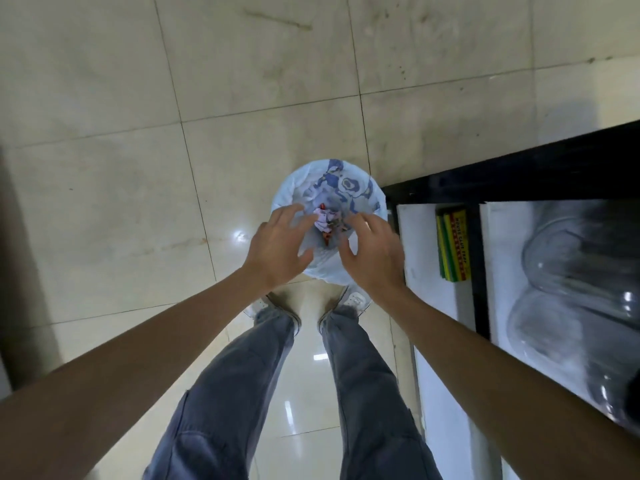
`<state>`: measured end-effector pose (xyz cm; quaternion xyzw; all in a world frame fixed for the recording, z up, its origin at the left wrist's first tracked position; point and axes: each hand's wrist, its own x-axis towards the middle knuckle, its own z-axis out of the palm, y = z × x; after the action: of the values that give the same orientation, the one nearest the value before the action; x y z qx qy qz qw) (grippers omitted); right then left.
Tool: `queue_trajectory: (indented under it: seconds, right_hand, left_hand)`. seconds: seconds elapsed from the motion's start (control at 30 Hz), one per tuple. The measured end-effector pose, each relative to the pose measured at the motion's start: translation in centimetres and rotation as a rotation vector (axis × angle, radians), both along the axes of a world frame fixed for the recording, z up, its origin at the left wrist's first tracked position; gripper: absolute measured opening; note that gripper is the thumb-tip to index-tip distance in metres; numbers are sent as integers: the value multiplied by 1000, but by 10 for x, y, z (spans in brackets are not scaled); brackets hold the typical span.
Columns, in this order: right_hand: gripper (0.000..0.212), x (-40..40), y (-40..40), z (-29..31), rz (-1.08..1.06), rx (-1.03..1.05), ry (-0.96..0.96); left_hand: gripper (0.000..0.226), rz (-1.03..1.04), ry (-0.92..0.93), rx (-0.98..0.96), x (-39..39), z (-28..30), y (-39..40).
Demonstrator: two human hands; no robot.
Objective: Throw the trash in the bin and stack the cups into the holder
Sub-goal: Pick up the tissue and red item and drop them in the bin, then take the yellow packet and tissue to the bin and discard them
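A small round bin (294, 183) lined with a white and blue plastic bag stands on the tiled floor just in front of my feet. Crumpled trash (325, 221), pale paper with red and dark bits, lies inside it. My left hand (277, 245) hovers over the bin's near left rim with fingers spread and nothing in it. My right hand (372, 249) hovers over the near right rim, fingers apart and curled, also holding nothing. No cups or cup holder show in this view.
A black-framed shelf unit (485, 174) stands right of the bin. On it lie a green, yellow and red packet (453, 245) on a white board and large clear glass vessels (581, 289). A dark edge runs down the far left. Glossy floor tiles surround the bin.
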<state>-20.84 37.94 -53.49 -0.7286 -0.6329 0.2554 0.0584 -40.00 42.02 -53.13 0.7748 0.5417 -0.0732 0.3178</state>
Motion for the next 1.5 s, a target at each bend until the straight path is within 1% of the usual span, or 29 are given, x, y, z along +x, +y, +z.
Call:
queue_trajectory:
  seconds: [0.13,0.27,0.43,0.53,0.63,0.73,0.87,1.0,1.1,1.23,1.33,1.5]
  right_hand:
    - [37,2,-16,46,-27,1,-43]
    - [38,1,-34,90,-80,-11,-51]
    - [45,-6,-61,139,-139,-41,-76]
    - [47,-14,-78,163,-177,-39,-49]
    - [47,-23,-100,191,-208,2,-51]
    - [51,-34,-127,216,-242,23,-83]
    - [55,-52,-174,245,-408,79,-107]
    - [52,-70,-228,279,-611,160,-108]
    - [49,-77,-268,306,-703,188,-157]
    - [47,-80,-322,340,-742,214,-212]
    - [47,-79,-362,364,-803,256,-230]
    - [47,-69,-429,399,-911,382,-243]
  left_hand:
    - [68,-101,59,24,-8,48,-6]
    - [68,-151,100,24,-16,95,-15]
    - [70,-253,66,71,-30,152,-23]
    - [74,-307,54,102,-38,176,-30]
    - [75,-361,0,138,-46,198,-40]
    - [69,-449,-63,184,-49,220,-53]
    - [71,-592,-108,231,-52,243,-75]
    - [70,-705,-133,246,-55,272,-100]
    - [68,-776,-176,281,-52,300,-118]
    - [67,-865,-262,331,-37,340,-147]
    - [66,-903,-320,332,-20,369,-173]
    - [64,-1024,-415,394,22,411,-227]
